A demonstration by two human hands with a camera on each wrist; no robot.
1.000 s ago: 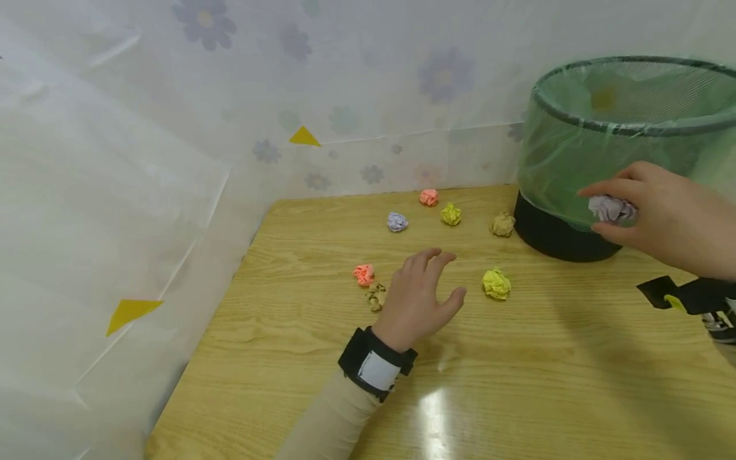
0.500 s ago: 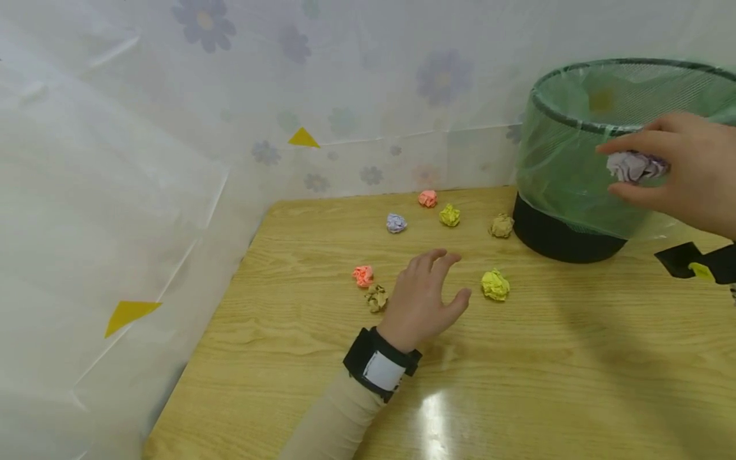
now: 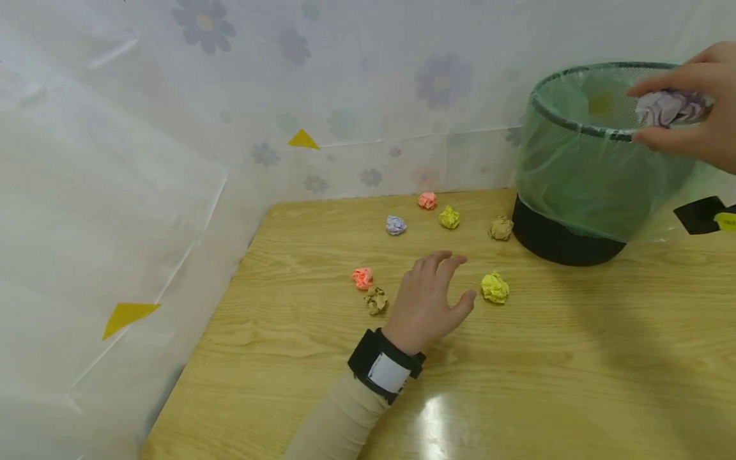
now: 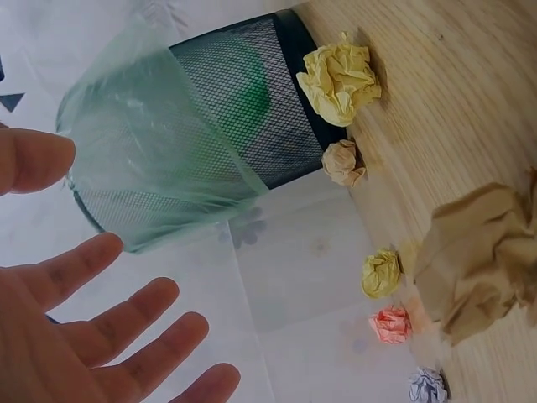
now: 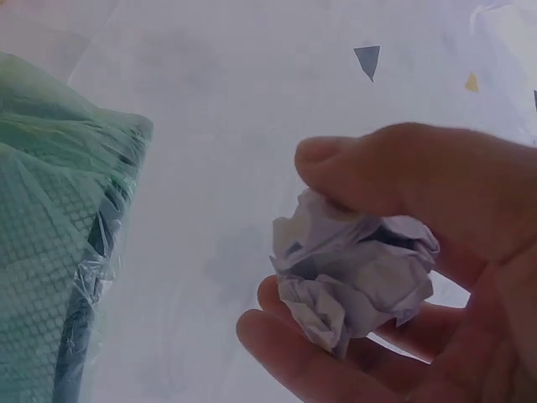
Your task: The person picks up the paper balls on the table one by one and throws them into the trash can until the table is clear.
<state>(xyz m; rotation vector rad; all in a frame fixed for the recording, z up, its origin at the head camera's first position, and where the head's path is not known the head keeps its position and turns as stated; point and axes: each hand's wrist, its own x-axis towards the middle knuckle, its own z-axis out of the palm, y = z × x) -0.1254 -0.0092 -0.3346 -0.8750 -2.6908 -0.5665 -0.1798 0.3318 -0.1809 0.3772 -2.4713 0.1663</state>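
Your right fingers (image 3: 675,78) pinch the crumpled lilac paper ball (image 3: 661,107) near the mesh wastebasket's rim (image 3: 575,125) at two o'clock; early release could drop it outside. Your left fingers (image 4: 138,315) spread, holding nothing.

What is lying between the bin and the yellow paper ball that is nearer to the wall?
A brown paper ball lies between the bin and that yellow paper ball; the head view and left wrist view both show it.
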